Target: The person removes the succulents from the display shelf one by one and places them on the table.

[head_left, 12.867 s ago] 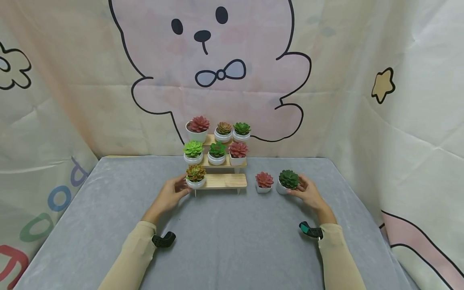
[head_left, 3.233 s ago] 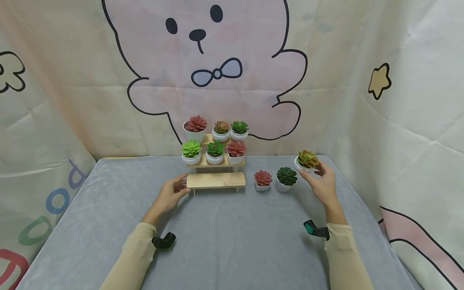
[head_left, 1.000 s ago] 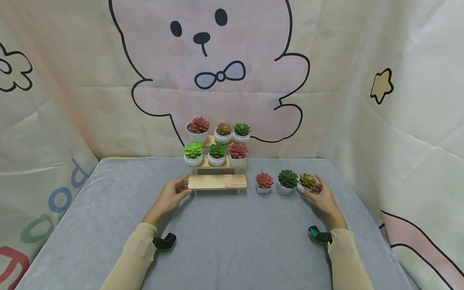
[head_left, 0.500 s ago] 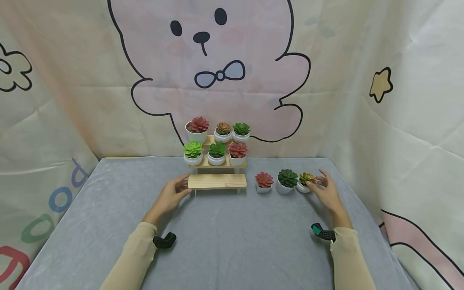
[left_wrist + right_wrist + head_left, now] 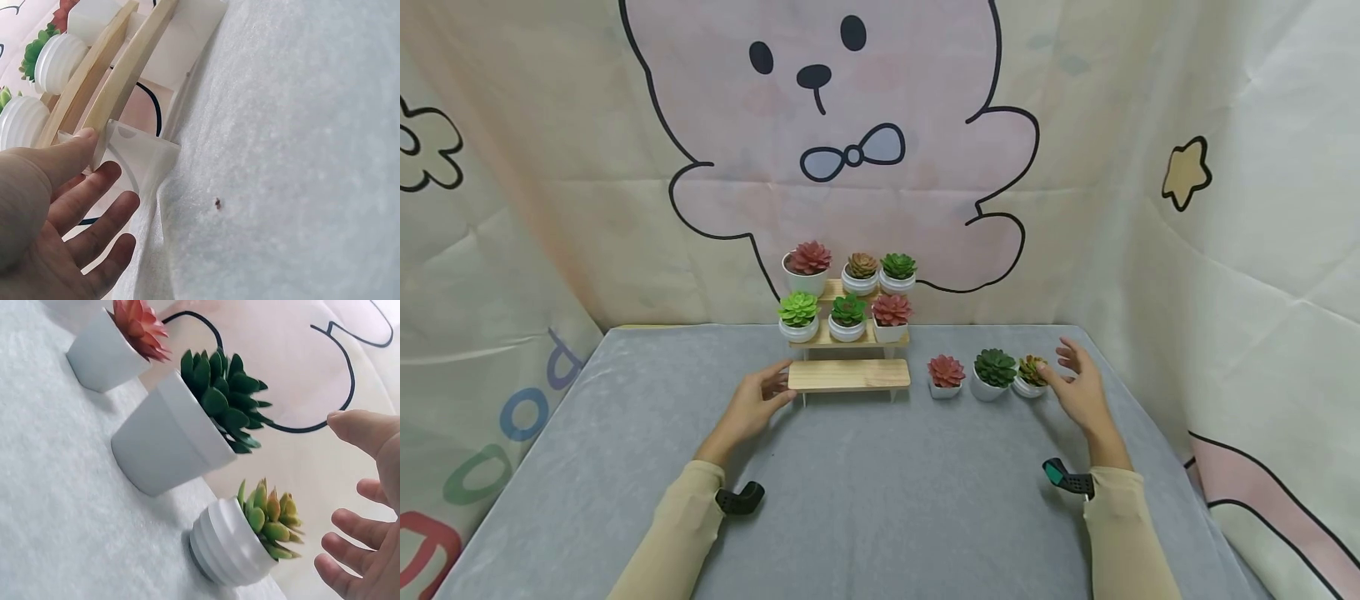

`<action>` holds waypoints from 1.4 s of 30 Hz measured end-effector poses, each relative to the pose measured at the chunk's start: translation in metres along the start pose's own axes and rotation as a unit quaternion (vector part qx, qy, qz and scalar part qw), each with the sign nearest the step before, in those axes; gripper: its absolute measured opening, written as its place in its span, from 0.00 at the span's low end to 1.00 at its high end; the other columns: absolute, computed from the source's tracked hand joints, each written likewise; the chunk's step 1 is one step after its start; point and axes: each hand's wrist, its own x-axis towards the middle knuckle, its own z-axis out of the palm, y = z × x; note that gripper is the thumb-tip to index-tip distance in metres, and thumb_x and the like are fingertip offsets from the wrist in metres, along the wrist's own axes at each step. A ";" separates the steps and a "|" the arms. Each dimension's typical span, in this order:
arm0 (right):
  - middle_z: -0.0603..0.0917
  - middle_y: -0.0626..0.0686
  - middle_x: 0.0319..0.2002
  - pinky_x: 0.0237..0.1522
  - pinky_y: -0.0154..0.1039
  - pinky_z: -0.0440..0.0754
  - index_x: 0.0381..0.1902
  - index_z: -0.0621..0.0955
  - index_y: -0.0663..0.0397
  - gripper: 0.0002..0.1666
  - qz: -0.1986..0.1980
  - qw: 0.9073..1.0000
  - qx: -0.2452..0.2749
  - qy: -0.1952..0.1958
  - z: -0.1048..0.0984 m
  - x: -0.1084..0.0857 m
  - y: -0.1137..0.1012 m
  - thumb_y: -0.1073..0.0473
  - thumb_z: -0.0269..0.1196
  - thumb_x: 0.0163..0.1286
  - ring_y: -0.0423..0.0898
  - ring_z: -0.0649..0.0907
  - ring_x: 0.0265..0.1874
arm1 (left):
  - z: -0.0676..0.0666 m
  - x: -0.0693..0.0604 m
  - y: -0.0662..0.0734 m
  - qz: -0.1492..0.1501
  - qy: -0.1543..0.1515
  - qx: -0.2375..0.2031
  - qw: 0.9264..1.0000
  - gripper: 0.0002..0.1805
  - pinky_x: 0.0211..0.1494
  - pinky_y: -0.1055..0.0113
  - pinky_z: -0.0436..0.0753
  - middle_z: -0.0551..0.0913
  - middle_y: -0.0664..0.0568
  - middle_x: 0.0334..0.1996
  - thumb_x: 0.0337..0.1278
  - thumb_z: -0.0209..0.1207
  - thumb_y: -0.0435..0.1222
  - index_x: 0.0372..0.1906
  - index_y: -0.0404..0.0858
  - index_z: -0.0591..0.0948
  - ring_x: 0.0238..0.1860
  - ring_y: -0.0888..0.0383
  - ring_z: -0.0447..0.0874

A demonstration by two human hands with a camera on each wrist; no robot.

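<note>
The left hand [image 5: 752,408] grips the left end of the bare lowest shelf [image 5: 848,375] of a wooden stand. In the left wrist view its thumb lies on the shelf's end [image 5: 125,72], index finger by the edge, the other fingers spread. Open, the right hand [image 5: 1086,400] hovers beside a yellow-green succulent in a ribbed white pot [image 5: 1028,386]. The right wrist view shows a gap between that hand [image 5: 369,519] and the ribbed pot [image 5: 228,544]. Left of it stand a dark green succulent [image 5: 995,369] and a red one [image 5: 946,372], both in white pots.
Several potted succulents fill the stand's middle shelf [image 5: 822,336] and top shelf [image 5: 833,289], with a red one [image 5: 809,258] at top left. A grey cloth [image 5: 865,492] covers the table. Behind hangs a printed curtain [image 5: 1097,242].
The yellow-green succulent went from the lowest shelf to the table, right of the dark green one. The right hand let go of it and drew back rightward. The left hand stayed at the shelf.
</note>
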 end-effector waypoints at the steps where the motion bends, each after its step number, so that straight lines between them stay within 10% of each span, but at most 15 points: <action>1: 0.66 0.71 0.72 0.59 0.51 0.71 0.80 0.55 0.56 0.45 -0.003 1.000 0.000 -0.001 0.001 0.000 -0.002 0.51 0.62 0.75 0.67 0.69 0.69 | 0.000 0.000 0.000 0.000 0.000 0.000 1.000 0.33 0.59 0.46 0.83 0.81 0.29 0.59 0.66 0.62 0.28 0.73 0.27 0.67 0.55 0.37 0.85; 42: 0.72 0.66 0.69 0.64 0.69 0.67 0.75 0.65 0.55 0.41 -0.114 0.991 -0.031 -0.064 0.054 -0.013 -0.060 0.53 0.68 0.70 0.65 0.70 0.68 | 0.001 -0.001 -0.002 -0.004 0.003 0.002 1.000 0.33 0.60 0.45 0.82 0.81 0.31 0.60 0.67 0.62 0.31 0.74 0.29 0.66 0.56 0.37 0.85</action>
